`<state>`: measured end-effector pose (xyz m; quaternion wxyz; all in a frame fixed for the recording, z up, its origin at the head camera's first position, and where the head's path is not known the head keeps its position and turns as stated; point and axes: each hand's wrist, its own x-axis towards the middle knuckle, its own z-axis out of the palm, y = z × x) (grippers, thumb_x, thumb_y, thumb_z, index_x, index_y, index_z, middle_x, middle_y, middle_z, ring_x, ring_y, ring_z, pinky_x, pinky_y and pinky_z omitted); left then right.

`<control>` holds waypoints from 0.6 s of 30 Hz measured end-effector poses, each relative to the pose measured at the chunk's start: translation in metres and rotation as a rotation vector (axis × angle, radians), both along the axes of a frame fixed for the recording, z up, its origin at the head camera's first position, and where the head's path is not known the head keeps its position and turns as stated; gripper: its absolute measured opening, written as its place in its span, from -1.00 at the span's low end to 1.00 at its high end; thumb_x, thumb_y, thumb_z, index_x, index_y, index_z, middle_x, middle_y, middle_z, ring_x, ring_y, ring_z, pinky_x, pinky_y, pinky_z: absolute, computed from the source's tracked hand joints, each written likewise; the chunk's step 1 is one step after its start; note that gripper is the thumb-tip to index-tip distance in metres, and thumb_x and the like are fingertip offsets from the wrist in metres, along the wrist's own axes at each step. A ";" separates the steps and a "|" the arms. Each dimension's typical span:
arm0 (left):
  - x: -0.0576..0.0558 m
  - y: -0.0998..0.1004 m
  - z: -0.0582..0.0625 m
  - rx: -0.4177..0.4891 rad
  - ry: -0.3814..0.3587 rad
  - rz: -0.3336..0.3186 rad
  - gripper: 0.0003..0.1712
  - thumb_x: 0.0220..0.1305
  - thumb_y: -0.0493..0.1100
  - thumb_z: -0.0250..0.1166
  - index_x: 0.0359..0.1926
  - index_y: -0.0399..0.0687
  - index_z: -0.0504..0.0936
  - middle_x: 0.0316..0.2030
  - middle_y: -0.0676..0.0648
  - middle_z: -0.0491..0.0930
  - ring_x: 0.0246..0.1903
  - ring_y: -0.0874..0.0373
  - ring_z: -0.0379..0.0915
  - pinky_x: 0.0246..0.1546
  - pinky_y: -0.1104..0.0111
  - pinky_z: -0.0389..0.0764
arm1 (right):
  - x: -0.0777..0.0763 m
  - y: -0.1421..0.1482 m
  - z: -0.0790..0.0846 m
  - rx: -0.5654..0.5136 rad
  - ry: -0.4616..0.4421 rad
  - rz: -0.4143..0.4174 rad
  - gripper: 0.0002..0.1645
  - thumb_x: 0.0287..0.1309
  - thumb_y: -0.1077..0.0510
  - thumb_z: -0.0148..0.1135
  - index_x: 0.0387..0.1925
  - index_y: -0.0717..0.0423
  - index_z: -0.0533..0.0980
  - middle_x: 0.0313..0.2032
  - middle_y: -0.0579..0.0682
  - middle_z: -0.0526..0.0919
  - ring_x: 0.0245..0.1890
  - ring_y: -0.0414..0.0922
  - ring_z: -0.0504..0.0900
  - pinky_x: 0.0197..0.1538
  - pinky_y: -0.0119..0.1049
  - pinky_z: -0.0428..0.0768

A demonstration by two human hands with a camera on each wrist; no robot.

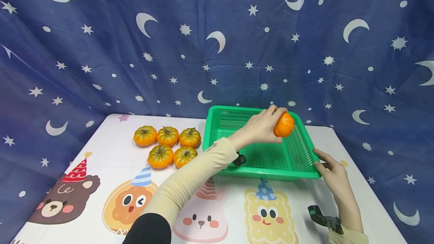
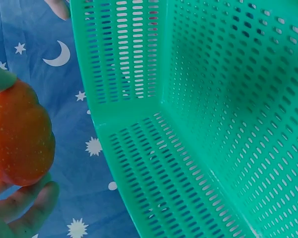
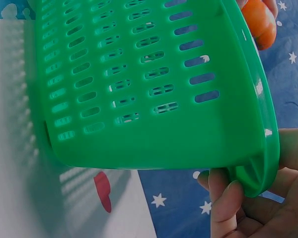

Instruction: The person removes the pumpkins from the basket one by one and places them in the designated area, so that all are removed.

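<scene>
An orange pumpkin (image 1: 285, 125) is gripped in my left hand (image 1: 262, 127), over the right part of a green plastic basket (image 1: 268, 173). The left wrist view shows the small pumpkin (image 2: 22, 136) between thumb and fingers, beside the basket's slotted wall (image 2: 134, 54). My right hand (image 1: 333, 172) holds the basket's right rim near its front corner. From the right wrist view, the fingers of that hand (image 3: 268, 208) curl under the rim (image 3: 269, 144). Inside, the basket's perforated floor (image 1: 268, 155) shows nothing lying on it; my left forearm hides its front left part.
Several orange-green pumpkins (image 1: 161, 156) sit in two rows on the table left of the basket. A white cloth (image 1: 237, 206) with cartoon prints covers the table. Behind it hangs a blue curtain (image 1: 190, 48) with moons and stars.
</scene>
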<state>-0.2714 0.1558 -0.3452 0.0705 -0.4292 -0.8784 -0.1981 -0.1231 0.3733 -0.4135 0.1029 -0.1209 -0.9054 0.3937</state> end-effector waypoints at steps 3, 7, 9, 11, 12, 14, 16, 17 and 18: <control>0.003 -0.003 0.002 -0.003 0.005 0.008 -0.05 -0.05 0.12 0.40 0.36 0.17 0.16 0.11 0.01 0.30 -0.16 0.20 0.37 -0.40 0.48 0.49 | 0.000 0.000 -0.001 0.004 0.001 -0.003 -0.43 0.40 0.10 -0.06 0.37 0.18 0.27 0.21 0.28 0.43 -0.29 -0.64 0.33 -0.33 -0.55 0.42; 0.008 -0.009 0.004 0.009 0.019 0.012 -0.05 -0.06 0.12 0.38 0.36 0.17 0.17 0.14 0.00 0.30 -0.16 0.20 0.38 -0.40 0.48 0.50 | 0.000 0.001 -0.003 0.014 0.005 -0.009 -0.44 0.40 0.10 -0.06 0.36 0.18 0.28 0.20 0.28 0.43 -0.29 -0.65 0.32 -0.33 -0.56 0.41; 0.011 -0.013 0.005 0.019 0.029 0.013 -0.06 -0.06 0.12 0.38 0.35 0.18 0.17 0.16 -0.01 0.30 -0.15 0.20 0.38 -0.40 0.48 0.50 | 0.001 0.001 -0.004 0.013 0.009 -0.007 -0.43 0.39 0.09 -0.06 0.36 0.19 0.28 0.20 0.29 0.43 -0.29 -0.66 0.32 -0.33 -0.56 0.42; 0.013 -0.017 0.006 0.029 0.036 0.013 -0.06 -0.06 0.12 0.37 0.35 0.17 0.17 0.19 -0.01 0.28 -0.14 0.19 0.39 -0.39 0.48 0.51 | 0.000 0.001 -0.004 0.013 0.013 -0.005 -0.43 0.39 0.09 -0.06 0.36 0.19 0.28 0.20 0.28 0.43 -0.29 -0.66 0.32 -0.33 -0.56 0.42; 0.014 -0.019 0.006 0.032 0.040 0.015 -0.06 -0.06 0.12 0.37 0.35 0.17 0.17 0.20 -0.01 0.28 -0.13 0.19 0.39 -0.38 0.48 0.51 | 0.000 0.001 -0.004 0.015 0.013 -0.005 -0.44 0.39 0.09 -0.06 0.36 0.18 0.28 0.20 0.28 0.43 -0.29 -0.66 0.32 -0.33 -0.56 0.42; 0.016 -0.023 0.005 0.040 0.048 0.016 -0.07 -0.06 0.12 0.37 0.35 0.16 0.17 0.21 -0.01 0.27 -0.12 0.19 0.39 -0.37 0.48 0.51 | 0.000 0.001 -0.004 0.019 0.015 -0.008 -0.44 0.39 0.09 -0.06 0.36 0.17 0.29 0.19 0.27 0.43 -0.29 -0.67 0.32 -0.32 -0.56 0.42; 0.018 -0.027 0.005 0.051 0.050 0.022 -0.07 -0.07 0.12 0.37 0.35 0.16 0.17 0.22 0.01 0.27 -0.11 0.19 0.39 -0.37 0.47 0.52 | -0.001 0.001 -0.004 0.024 0.016 -0.010 -0.44 0.39 0.09 -0.06 0.36 0.16 0.29 0.18 0.26 0.43 -0.29 -0.66 0.32 -0.32 -0.56 0.42; 0.019 -0.029 0.004 0.058 0.052 0.025 -0.06 -0.07 0.12 0.37 0.34 0.16 0.17 0.21 0.01 0.27 -0.11 0.19 0.40 -0.37 0.47 0.52 | -0.002 0.000 -0.004 0.025 0.016 -0.012 -0.44 0.39 0.09 -0.06 0.36 0.15 0.29 0.18 0.26 0.44 -0.29 -0.66 0.32 -0.32 -0.56 0.41; 0.020 -0.031 0.004 0.064 0.053 0.029 -0.06 -0.08 0.12 0.37 0.34 0.17 0.17 0.21 0.02 0.27 -0.11 0.19 0.40 -0.38 0.47 0.53 | -0.002 0.000 -0.004 0.024 0.017 -0.013 -0.44 0.39 0.09 -0.06 0.36 0.15 0.29 0.18 0.25 0.44 -0.29 -0.66 0.32 -0.32 -0.56 0.41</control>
